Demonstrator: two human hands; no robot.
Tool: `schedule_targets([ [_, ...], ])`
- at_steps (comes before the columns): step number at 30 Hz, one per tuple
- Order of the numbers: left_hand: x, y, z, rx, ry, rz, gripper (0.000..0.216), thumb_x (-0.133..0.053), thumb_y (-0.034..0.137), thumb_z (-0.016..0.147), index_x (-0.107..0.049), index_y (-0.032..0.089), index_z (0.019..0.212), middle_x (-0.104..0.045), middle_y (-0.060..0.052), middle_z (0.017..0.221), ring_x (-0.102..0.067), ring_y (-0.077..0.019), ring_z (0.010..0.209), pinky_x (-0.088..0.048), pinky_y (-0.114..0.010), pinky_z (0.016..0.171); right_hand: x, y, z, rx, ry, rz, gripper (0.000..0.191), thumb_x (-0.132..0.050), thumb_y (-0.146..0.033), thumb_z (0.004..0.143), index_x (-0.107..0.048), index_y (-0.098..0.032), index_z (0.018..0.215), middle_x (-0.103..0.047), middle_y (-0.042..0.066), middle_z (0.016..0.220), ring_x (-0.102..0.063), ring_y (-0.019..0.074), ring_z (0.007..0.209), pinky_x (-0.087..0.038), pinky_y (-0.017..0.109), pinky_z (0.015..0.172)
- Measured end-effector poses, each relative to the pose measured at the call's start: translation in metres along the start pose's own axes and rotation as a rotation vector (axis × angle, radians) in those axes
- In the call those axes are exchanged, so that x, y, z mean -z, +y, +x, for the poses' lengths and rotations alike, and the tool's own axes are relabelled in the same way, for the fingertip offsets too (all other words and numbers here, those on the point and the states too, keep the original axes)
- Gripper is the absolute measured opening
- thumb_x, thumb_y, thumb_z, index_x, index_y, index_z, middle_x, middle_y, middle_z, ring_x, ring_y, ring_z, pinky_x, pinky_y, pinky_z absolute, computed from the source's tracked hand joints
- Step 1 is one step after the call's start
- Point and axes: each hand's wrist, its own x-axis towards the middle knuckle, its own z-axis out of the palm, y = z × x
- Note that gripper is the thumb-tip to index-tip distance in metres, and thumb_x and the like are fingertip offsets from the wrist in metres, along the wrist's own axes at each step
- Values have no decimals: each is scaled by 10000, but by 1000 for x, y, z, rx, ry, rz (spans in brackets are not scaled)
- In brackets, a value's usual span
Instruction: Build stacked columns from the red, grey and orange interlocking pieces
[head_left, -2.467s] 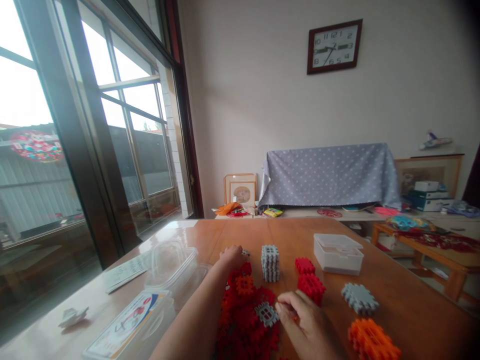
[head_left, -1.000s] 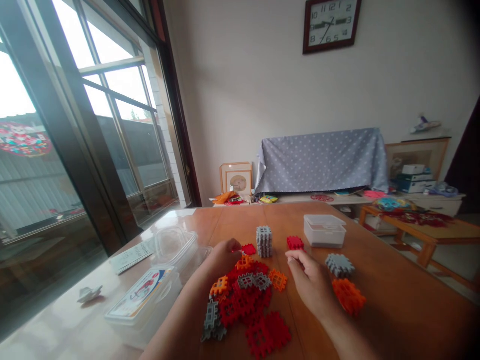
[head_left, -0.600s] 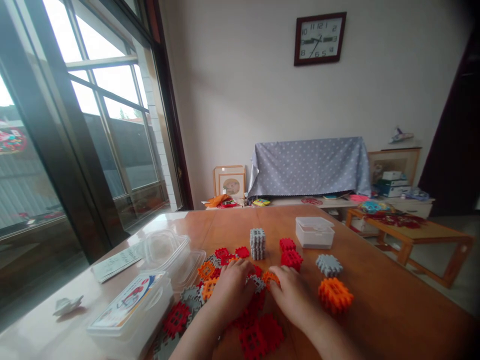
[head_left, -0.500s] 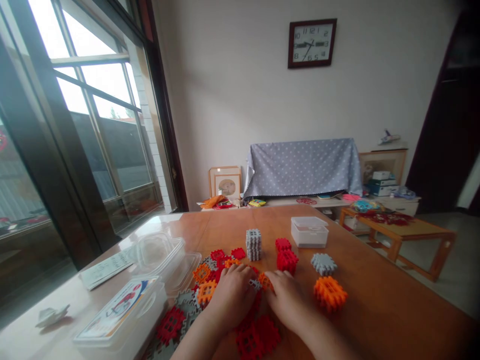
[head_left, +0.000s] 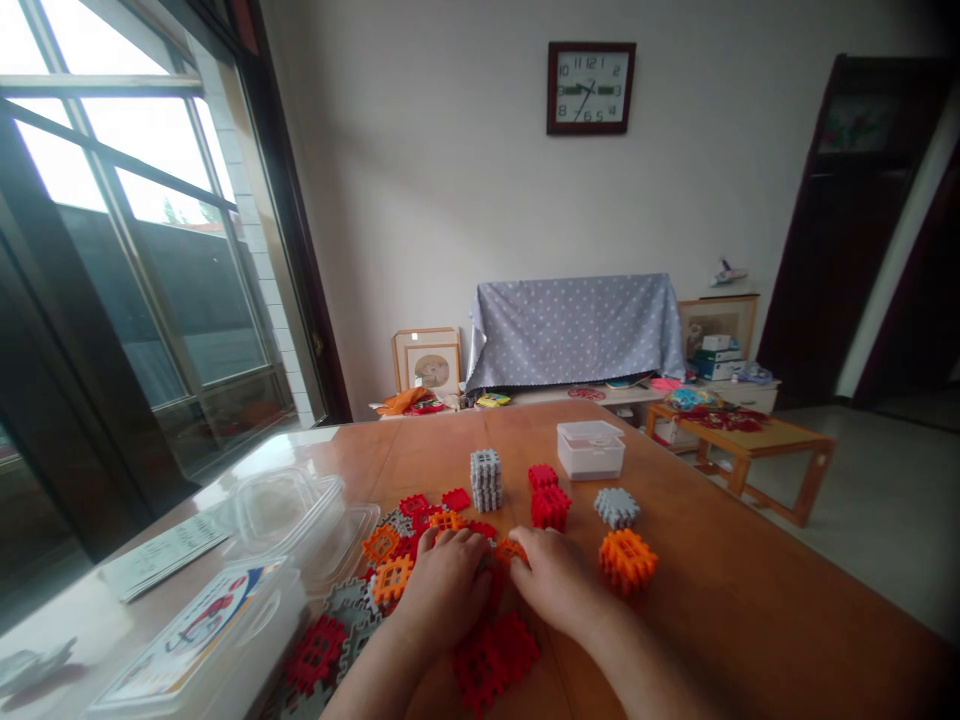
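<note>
My left hand (head_left: 452, 572) is over the right part of a loose pile of notched plastic building tiles, its fingers curled downward; what lies under them is hidden. Close beside it, my right hand (head_left: 551, 575) has thumb and fingers closed on an orange building tile (head_left: 510, 550). Red tiles (head_left: 495, 660) lie on the table just below the hands. Left of my left hand are orange tiles (head_left: 392, 579) and grey tiles (head_left: 349, 603). Beyond the hands stand a tall grey stack (head_left: 486, 481) and a red stack (head_left: 550, 508).
An orange stack (head_left: 628, 560) and a low grey stack (head_left: 617, 508) are on the right. Behind them is a clear plastic box (head_left: 590, 452). On the left lie a lidded box with a label (head_left: 210, 630), clear containers (head_left: 285, 510) and a paper sheet (head_left: 165, 553).
The view has turned a little to the right, so everything appears further left. My left fingers now cover the grey tile that showed between the hands; my right hand stays at the orange tile.
</note>
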Motion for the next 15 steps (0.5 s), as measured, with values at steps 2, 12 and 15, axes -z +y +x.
schedule_targets([
  [2,2,-1,-1,23,2,5,133,-558,268,837,-654,293,925,-716,-54,1108,-604,-295,1095,-270,-488,1100,4,0,0,-5,-9,0,245,-496,-198,923,-712,-219,1037,-778,85,973,-708,228,943,-406,283,756],
  [12,12,0,-5,35,32,-18,250,-528,275,874,-675,264,1075,-707,-71,1147,-582,-293,1142,-311,-472,1106,-5,17,9,-61,96,284,292,-428,-249,977,-710,-206,1044,-779,82,963,-711,210,942,-459,265,793],
  [15,14,2,-4,59,53,-76,291,-531,280,878,-671,272,1134,-702,-79,1172,-581,-308,1154,-373,-444,1026,-11,22,12,-47,134,402,290,-434,-269,962,-702,-206,1056,-778,78,1021,-709,219,979,-487,288,822],
])
